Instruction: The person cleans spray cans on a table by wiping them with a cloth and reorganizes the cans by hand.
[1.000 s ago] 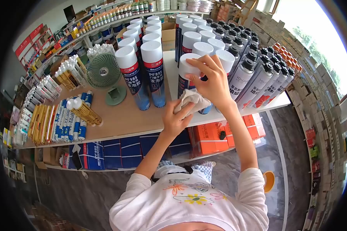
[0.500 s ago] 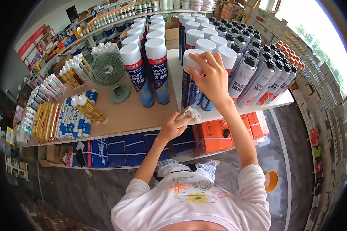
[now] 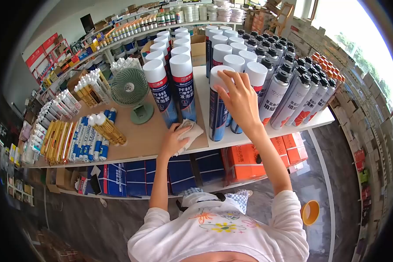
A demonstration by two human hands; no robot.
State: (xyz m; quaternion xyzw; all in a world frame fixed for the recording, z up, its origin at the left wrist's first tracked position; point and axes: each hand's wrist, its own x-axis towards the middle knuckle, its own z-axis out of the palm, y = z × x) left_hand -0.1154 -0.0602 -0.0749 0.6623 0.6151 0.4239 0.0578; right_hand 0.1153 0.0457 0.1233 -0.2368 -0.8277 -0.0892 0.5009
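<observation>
"White-capped can (image 3: 216,113), one: position?"

"Upright at the front of the white tabletop (image 3: 200,89); the right hand (image 3: 242,100) grasps its cap (image 3: 215,78) with the fingertips."

"Left hand (image 3: 172,142)?"

"Fingers bunched around one cloth (image 3: 191,134), at the brown board's (image 3: 139,142) front edge."

"Farther out?"

"One green fan (image 3: 129,87); one yellow bowl (image 3: 310,212) on the floor (image 3: 118,218)."

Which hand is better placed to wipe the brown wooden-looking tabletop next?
Left, I'd judge: the left hand holds the crumpled off-white cloth by the brown tabletop's front edge, while the right hand grasps the white cap of a tall blue cylindrical can farther right.
</observation>
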